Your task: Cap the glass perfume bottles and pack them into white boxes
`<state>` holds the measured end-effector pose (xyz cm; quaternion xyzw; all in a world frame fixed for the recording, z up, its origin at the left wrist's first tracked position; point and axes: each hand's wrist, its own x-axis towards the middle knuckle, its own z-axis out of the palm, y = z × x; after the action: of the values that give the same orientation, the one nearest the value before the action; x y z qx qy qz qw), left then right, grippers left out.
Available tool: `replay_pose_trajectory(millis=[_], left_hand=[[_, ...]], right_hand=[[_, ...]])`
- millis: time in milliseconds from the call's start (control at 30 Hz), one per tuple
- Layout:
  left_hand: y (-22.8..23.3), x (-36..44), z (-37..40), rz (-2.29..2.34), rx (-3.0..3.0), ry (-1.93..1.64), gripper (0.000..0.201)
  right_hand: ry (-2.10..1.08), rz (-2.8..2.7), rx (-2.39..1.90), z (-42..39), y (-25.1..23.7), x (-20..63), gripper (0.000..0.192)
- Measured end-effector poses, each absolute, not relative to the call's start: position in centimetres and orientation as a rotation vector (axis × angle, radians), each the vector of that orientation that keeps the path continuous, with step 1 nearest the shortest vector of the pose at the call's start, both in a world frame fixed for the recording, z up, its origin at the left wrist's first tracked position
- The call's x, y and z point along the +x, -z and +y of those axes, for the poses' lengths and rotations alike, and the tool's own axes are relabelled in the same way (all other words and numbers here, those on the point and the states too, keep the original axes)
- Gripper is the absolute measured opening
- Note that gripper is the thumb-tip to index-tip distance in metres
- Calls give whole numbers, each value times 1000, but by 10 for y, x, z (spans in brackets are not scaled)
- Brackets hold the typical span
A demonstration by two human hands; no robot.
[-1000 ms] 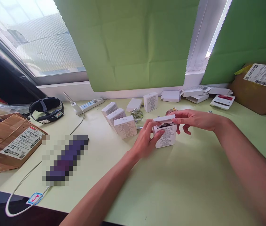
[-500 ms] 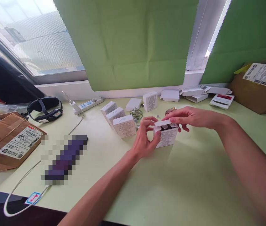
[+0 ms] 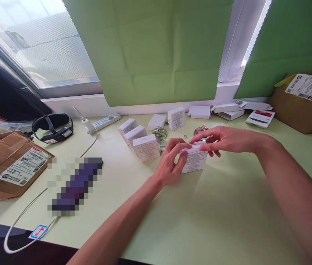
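A small white carton (image 3: 196,162) with printed text stands on the pale green table (image 3: 213,217) between both hands. My left hand (image 3: 171,162) grips its left side, thumb and fingers wrapped round the edge. My right hand (image 3: 222,139) rests on the top, fingertips pressing the lid flap flat. Whatever is inside the carton is hidden. A row of three similar closed white cartons (image 3: 137,140) stands just to the left.
Small glass bottles (image 3: 160,133) and more white cartons (image 3: 200,111) lie behind. A power strip (image 3: 104,122), black headband device (image 3: 52,127), white cable (image 3: 29,209), and brown parcels at left (image 3: 9,165) and right (image 3: 301,106) are on the table.
The carton's top flap stood raised and showed a dark inside; my right hand has pushed it down flat. The carton has sunk slightly onto the table.
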<state>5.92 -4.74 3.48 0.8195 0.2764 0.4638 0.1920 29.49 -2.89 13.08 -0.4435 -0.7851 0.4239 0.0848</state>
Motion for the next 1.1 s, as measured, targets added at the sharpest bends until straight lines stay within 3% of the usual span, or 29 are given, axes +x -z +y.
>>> replay_pose_trajectory(millis=[567, 1100], left_hand=[[-18, 58, -40, 663, 2572, -1364, 31], [-12, 62, -44, 686, 2579, -1355, 32]], right_hand=[[-1585, -2209, -1261, -23, -115, 300, 56], [-1534, -2261, -1328, -25, -119, 294, 62]])
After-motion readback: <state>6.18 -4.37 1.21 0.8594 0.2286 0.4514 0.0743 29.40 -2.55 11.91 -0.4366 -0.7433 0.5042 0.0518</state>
